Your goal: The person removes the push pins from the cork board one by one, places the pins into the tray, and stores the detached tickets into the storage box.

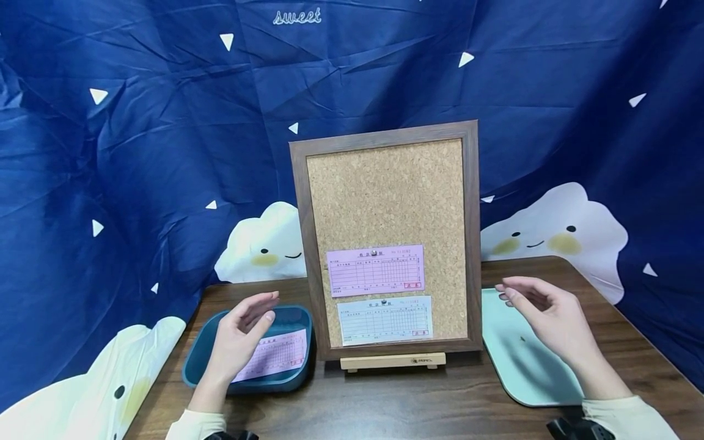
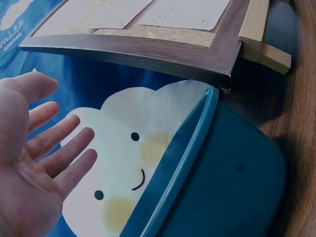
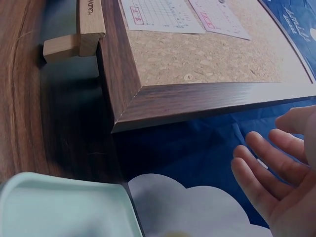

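My left hand (image 1: 238, 336) hovers over a dark teal bin (image 1: 299, 380), fingers relaxed and holding nothing. Inside the bin lies a pink printed slip (image 1: 279, 353), partly hidden by that hand. On the right, my right hand (image 1: 555, 321) is above a pale green tray (image 1: 514, 373), its fingers loosely bent around nothing. A tiny brownish thing (image 1: 522, 338) lies on the tray, too small to identify. Between the hands stands a framed cork board (image 1: 387, 195). A pink slip (image 1: 379, 275) is pinned low on it, with a pale blue slip (image 1: 385, 324) pinned below.
The board leans upright on a light wooden stand (image 1: 393, 362) on a dark wood table (image 1: 401, 403). Behind everything hangs a blue cloth (image 1: 379, 67) with white triangles and smiling clouds. The bin stands left of the board, the tray right of it.
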A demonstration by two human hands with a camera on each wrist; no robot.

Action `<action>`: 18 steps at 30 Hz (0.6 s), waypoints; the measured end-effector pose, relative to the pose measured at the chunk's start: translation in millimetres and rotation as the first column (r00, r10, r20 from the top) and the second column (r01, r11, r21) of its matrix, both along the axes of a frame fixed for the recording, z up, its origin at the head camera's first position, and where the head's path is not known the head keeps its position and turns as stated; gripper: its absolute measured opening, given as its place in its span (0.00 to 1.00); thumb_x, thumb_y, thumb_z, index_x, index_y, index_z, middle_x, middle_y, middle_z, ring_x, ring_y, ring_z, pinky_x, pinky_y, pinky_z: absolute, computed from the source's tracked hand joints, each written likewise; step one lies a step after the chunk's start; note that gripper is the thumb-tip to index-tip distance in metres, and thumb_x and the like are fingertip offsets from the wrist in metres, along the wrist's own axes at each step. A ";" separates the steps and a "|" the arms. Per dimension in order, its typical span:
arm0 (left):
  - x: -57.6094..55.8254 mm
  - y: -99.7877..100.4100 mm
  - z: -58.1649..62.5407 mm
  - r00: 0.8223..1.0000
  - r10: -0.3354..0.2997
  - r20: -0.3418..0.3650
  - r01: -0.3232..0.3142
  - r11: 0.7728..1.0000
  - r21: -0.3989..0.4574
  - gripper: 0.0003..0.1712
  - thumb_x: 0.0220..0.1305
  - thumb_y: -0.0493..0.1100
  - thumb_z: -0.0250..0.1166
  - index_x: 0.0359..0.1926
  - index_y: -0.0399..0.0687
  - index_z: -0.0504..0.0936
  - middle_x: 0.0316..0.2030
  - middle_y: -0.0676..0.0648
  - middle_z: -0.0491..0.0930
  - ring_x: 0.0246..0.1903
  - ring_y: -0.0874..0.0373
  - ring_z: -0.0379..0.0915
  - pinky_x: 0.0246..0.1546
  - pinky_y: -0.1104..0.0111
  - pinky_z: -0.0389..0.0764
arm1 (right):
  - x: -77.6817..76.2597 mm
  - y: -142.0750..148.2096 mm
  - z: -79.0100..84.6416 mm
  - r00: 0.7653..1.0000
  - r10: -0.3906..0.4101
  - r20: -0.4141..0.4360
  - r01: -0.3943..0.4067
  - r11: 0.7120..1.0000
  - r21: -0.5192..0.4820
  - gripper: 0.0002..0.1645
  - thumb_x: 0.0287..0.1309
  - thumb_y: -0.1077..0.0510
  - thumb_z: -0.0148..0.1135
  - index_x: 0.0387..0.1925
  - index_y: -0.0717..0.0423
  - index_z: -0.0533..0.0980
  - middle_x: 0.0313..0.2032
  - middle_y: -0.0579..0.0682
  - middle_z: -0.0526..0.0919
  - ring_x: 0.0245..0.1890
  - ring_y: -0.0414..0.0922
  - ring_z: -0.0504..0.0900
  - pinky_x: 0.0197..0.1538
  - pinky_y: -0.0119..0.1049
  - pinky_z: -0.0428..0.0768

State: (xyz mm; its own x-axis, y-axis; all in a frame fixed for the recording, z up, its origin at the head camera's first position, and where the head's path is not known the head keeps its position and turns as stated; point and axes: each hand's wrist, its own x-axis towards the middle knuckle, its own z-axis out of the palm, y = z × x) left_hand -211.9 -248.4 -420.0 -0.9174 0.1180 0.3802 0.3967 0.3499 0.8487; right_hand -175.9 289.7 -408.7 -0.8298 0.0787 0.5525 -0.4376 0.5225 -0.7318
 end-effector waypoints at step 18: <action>-3.2 10.4 1.8 0.996 -0.047 -0.073 0.050 0.998 0.039 0.20 0.78 0.36 0.65 0.68 0.43 0.81 0.65 0.43 0.84 0.63 0.67 0.82 0.63 0.78 0.79 | 0.4 -10.8 4.6 0.999 0.003 -0.055 -0.003 1.000 -0.004 0.11 0.71 0.71 0.65 0.52 0.68 0.84 0.43 0.23 0.89 0.35 0.28 0.90 0.41 0.19 0.84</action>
